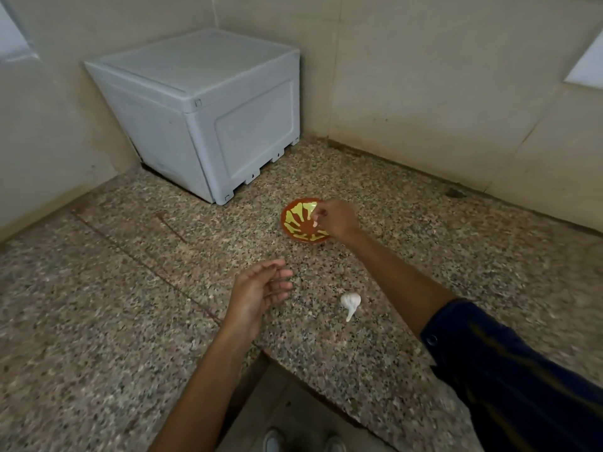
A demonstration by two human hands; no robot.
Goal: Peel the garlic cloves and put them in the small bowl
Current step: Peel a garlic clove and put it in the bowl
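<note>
Hands (336,220) (257,293) flanking garlic bulb (350,301)

Counter (424,223) layout: box (208,115) in the far corner; small bowl (298,220) before it to the right; garlic bulb (350,303) nearer, right of the left hand (261,291).

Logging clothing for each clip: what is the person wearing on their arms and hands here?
Both hands are bare, with no gloves, rings or watch visible. The left hand and its forearm are uncovered up to the frame's lower edge. The right hand has a bare forearm too; a dark navy sleeve with yellowish streaks begins near the elbow, with a round dark button at its cuff.
</note>
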